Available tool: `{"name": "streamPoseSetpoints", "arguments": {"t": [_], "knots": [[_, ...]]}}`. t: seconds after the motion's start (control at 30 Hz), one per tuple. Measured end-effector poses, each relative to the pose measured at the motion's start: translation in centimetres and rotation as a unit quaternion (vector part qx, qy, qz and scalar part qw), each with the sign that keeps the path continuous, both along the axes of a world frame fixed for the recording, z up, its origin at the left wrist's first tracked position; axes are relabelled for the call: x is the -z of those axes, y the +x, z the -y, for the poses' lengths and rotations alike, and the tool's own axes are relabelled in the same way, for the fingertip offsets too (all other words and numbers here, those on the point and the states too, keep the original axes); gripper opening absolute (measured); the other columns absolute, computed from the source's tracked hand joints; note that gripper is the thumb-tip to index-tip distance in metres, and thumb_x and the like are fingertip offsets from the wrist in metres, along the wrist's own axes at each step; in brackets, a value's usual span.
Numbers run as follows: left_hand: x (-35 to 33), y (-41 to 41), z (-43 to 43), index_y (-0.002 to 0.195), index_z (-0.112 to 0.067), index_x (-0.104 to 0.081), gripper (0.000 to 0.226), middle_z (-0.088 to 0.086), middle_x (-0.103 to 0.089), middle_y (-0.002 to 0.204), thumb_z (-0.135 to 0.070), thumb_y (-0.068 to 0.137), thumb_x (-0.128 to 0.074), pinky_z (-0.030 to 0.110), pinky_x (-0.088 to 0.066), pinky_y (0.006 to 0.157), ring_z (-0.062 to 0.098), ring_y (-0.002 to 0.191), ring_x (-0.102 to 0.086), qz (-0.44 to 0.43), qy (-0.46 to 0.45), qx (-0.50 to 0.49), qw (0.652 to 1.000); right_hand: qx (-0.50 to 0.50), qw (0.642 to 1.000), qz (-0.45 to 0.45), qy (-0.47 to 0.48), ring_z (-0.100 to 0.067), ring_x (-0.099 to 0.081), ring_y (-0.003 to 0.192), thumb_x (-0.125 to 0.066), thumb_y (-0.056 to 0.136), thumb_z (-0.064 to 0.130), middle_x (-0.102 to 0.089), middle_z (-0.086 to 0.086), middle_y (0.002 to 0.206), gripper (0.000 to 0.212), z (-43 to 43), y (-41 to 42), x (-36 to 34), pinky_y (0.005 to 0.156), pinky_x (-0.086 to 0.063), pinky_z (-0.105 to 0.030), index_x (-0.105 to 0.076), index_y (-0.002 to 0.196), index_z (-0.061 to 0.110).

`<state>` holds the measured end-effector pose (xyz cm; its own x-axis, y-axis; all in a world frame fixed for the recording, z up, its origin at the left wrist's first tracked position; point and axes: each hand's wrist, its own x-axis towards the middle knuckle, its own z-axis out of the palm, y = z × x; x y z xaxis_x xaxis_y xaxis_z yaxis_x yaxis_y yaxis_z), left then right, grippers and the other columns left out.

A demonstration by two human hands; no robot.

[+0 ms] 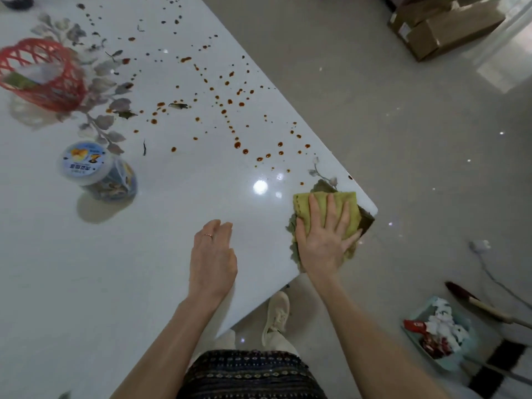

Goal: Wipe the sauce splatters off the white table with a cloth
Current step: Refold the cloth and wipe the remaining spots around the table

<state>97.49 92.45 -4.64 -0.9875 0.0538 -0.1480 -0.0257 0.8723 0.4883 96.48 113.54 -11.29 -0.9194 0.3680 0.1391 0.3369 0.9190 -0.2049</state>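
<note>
In the head view, my right hand (325, 240) is pressing flat, fingers (331, 208) spread wide, on a folded yellow-green cloth (302, 208). The cloth is rumpled at its edges and is lying at the near right corner of the white worktop (144, 269). My left hand (213, 254) is sitting near it with loosely curved fingers, holding nothing. Reddish-brown sauce splatters (237, 144) are dotting the worktop beyond the cloth.

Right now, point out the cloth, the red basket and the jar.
cloth (302, 205): head view, its upper left corner.
red basket (56, 97): head view, its front lattice wall.
jar (82, 159): head view, its printed lid.
</note>
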Motion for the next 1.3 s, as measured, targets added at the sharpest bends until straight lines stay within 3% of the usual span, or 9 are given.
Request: {"name": "streamPoseSetpoints", "arguments": {"t": [0.17,0.3,0.43,0.53,0.67,0.77,0.97,1.17,1.3], "knots": [[0.0,0.0,-2.0,0.134,-0.003,-0.041,0.056,0.023,-0.036,0.14,0.0,0.079,-0.053,0.044,-0.032,0.105,0.039,0.126,-0.032,0.021,-0.058,-0.025,0.998,-0.178,0.983,-0.005,0.038,-0.036,-0.024,0.148,-0.029,0.101,0.056,-0.034,-0.008,0.159,0.057,-0.8,4.2,0.4,0.112,-0.01,-0.074,-0.036,0.152,0.033],[0.2,0.5,-2.8,0.141,-0.005,-0.031,0.061,0.02,-0.025,0.148,-0.008,0.085,-0.053,0.041,-0.025,0.111,0.035,0.133,-0.022,0.033,-0.094,-0.032,0.995,-0.328,0.943,-0.005,0.061,-0.033,-0.028,0.147,-0.034,0.098,0.056,-0.037,-0.006,0.157,0.056,-6.1,0.2,0.2,0.109,-0.022,-0.071,-0.039,0.149,0.032],[0.6,1.1,-3.3,0.147,-0.009,-0.013,0.074,0.016,-0.007,0.154,-0.036,0.089,-0.051,0.04,-0.01,0.116,0.031,0.141,-0.006,0.067,-0.119,-0.019,0.99,-0.261,0.962,0.041,0.065,-0.033,-0.027,0.146,-0.034,0.096,0.055,-0.036,-0.006,0.157,0.058,-8.0,-4.2,-0.8,0.11,-0.023,-0.07,-0.044,0.148,0.03],[0.7,1.4,-3.6,0.147,-0.012,0.002,0.085,0.012,0.007,0.156,-0.05,0.089,-0.046,0.042,-0.006,0.116,0.027,0.143,0.007,0.093,-0.14,-0.009,0.986,-0.247,0.967,0.027,0.056,-0.038,-0.025,0.146,-0.034,0.096,0.055,-0.034,-0.011,0.158,0.061,-5.7,-2.5,-0.8,0.112,-0.017,-0.071,-0.042,0.15,0.027],[0.7,1.4,-3.8,0.145,-0.013,0.017,0.087,0.01,0.022,0.153,-0.057,0.09,-0.035,0.043,0.0,0.116,0.025,0.141,0.019,0.124,-0.162,-0.001,0.979,-0.395,0.917,0.019,0.048,-0.037,-0.021,0.149,-0.037,0.097,0.056,-0.031,-0.009,0.16,0.06,-2.6,0.4,-0.8,0.111,-0.019,-0.071,-0.04,0.151,0.03],[0.5,1.3,-3.7,0.143,-0.015,0.024,0.086,0.008,0.029,0.151,-0.059,0.091,-0.028,0.043,0.003,0.116,0.023,0.139,0.023,0.14,-0.169,0.007,0.976,-0.474,0.878,0.031,0.056,-0.032,-0.02,0.15,-0.032,0.099,0.055,-0.029,-0.002,0.162,0.056,-2.6,-2.7,-1.1,0.113,-0.018,-0.068,-0.037,0.152,0.036],[0.2,1.4,-3.8,0.141,-0.014,0.028,0.084,0.008,0.034,0.148,-0.057,0.092,-0.026,0.043,0.004,0.116,0.023,0.138,0.027,0.159,-0.168,0.011,0.973,-0.384,0.922,0.038,0.043,-0.03,-0.017,0.151,-0.031,0.1,0.053,-0.027,-0.001,0.162,0.056,-2.2,-3.8,-1.1,0.116,-0.014,-0.066,-0.033,0.153,0.036],[0.2,1.3,-3.8,0.142,-0.014,0.026,0.086,0.007,0.033,0.148,-0.056,0.092,-0.03,0.042,0.004,0.116,0.023,0.138,0.026,0.142,-0.154,0.003,0.978,-0.476,0.877,0.042,0.055,-0.03,-0.022,0.15,-0.031,0.1,0.054,-0.029,0.0,0.162,0.055,-0.4,-4.2,-1.1,0.114,-0.019,-0.067,-0.035,0.152,0.038],[0.0,1.4,-3.1,0.146,-0.017,0.012,0.085,0.004,0.02,0.154,-0.045,0.091,-0.046,0.039,-0.005,0.117,0.021,0.142,0.014,0.114,-0.12,-0.004,0.986,-0.406,0.911,0.054,0.047,-0.03,-0.024,0.149,-0.032,0.1,0.053,-0.032,-0.001,0.16,0.055,-2.2,-7.6,-1.4,0.113,-0.02,-0.067,-0.037,0.151,0.036]]}}
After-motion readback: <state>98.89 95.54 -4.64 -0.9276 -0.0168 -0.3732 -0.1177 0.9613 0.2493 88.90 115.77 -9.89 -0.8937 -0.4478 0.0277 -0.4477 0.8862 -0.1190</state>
